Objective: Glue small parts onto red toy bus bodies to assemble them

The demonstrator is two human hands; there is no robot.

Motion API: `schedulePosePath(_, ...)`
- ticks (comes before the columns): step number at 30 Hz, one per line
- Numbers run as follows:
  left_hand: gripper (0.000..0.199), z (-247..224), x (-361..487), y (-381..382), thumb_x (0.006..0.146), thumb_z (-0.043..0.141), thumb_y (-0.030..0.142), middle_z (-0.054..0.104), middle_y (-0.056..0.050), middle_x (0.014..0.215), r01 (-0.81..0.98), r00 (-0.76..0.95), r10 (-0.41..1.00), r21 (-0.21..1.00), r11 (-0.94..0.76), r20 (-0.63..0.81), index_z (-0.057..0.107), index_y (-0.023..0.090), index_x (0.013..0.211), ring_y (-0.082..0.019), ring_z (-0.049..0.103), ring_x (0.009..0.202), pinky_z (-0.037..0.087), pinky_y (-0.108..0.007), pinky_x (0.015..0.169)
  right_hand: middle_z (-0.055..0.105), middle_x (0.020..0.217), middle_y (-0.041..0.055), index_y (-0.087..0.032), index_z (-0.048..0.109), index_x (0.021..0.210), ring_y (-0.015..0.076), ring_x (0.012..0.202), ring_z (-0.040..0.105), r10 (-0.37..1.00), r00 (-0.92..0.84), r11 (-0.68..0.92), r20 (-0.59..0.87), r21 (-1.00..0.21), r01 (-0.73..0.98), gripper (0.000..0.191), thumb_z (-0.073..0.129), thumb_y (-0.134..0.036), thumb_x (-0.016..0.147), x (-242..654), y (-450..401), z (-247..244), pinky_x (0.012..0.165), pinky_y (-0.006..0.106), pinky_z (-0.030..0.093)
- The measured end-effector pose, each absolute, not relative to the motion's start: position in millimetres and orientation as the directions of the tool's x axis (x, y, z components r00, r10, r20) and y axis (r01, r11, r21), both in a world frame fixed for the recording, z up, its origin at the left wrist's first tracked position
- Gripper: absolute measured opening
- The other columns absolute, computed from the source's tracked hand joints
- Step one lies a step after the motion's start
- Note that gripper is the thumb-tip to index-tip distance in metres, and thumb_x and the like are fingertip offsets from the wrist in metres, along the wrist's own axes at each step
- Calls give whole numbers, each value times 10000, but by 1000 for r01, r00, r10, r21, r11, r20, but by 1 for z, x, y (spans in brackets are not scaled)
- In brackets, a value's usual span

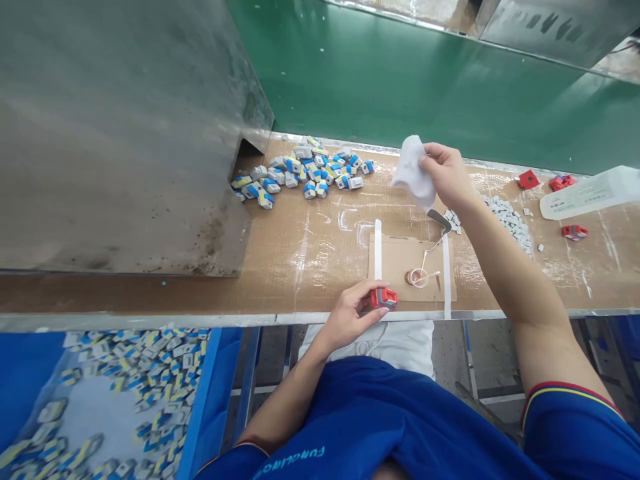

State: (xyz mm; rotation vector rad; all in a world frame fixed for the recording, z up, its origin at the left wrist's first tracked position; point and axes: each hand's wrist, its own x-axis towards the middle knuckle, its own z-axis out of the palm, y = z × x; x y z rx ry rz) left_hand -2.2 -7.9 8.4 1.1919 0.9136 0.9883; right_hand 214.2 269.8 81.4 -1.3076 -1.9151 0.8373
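My left hand (353,310) is closed on a small red and grey toy car piece (383,299) at the front edge of the bench. My right hand (447,175) is raised over the bench, pinching a white cloth (414,172) that hangs from its fingers. Below the cloth lies a curved dark tool (440,221), partly hidden. Between my hands a cardboard sheet (406,250) is held down by white tape strips. On it stands a small clear cup (417,277) with reddish-brown contents, and a thin stick (433,274) rests across it.
White, blue and yellow pieces (313,170) lie piled beside a large metal box (125,140). Small white parts (507,220), red pieces (575,232) and a lying plastic bottle (593,192) are at the right. A blue bin (207,400) of pieces sits lower left; a green belt (400,80) runs behind.
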Motion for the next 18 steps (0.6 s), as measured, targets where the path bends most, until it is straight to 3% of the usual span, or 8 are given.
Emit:
schedulePosePath(3, 402, 9, -2, -8, 926, 756, 353, 730, -113, 1125, -125, 309, 950, 988, 93, -50, 689, 170, 1277, -188, 721, 995, 621, -316, 919, 822, 1027, 30, -271, 795, 1097, 247, 968, 767, 853, -461, 507, 244, -599, 620, 342, 505, -177, 941, 202, 256, 82, 908, 457, 616)
schedulePosePath(7, 418, 9, -1, -8, 929, 754, 361, 734, -128, 1170, -138, 321, 945, 983, 118, -68, 677, 172, 1295, -208, 733, 1039, 617, -331, 945, 806, 1274, -21, -342, 789, 1218, 264, 1225, 752, 687, -724, 681, 64, -404, 611, 473, 513, -89, 928, 198, 243, 60, 1100, 511, 590)
schedulePosePath(11, 421, 9, -2, -8, 932, 754, 364, 734, -127, 1166, -125, 326, 942, 984, 126, -79, 676, 171, 1297, -207, 730, 1034, 610, -320, 934, 661, 1498, 10, -292, 715, 1369, 280, 1420, 637, 626, -780, 745, 4, -301, 596, 526, 505, -45, 955, 211, 231, 44, 1162, 517, 572)
schedulePosePath(14, 422, 10, -2, -8, 933, 752, 357, 730, -119, 1160, -134, 333, 940, 982, 133, -82, 670, 171, 1303, -198, 726, 1021, 606, -312, 928, 625, 1523, 37, -262, 693, 1402, 292, 1411, 640, 596, -801, 776, -57, -215, 592, 537, 521, -23, 953, 228, 223, 49, 1124, 496, 605)
schedulePosePath(18, 405, 11, -2, -7, 937, 744, 338, 727, -110, 1177, -115, 336, 938, 985, 130, -84, 672, 181, 1304, -194, 717, 1032, 598, -303, 930, 578, 1571, 83, -165, 611, 1487, 258, 1453, 599, 597, -787, 797, -153, 1, 604, 553, 448, -15, 981, 225, 222, 60, 1151, 425, 583)
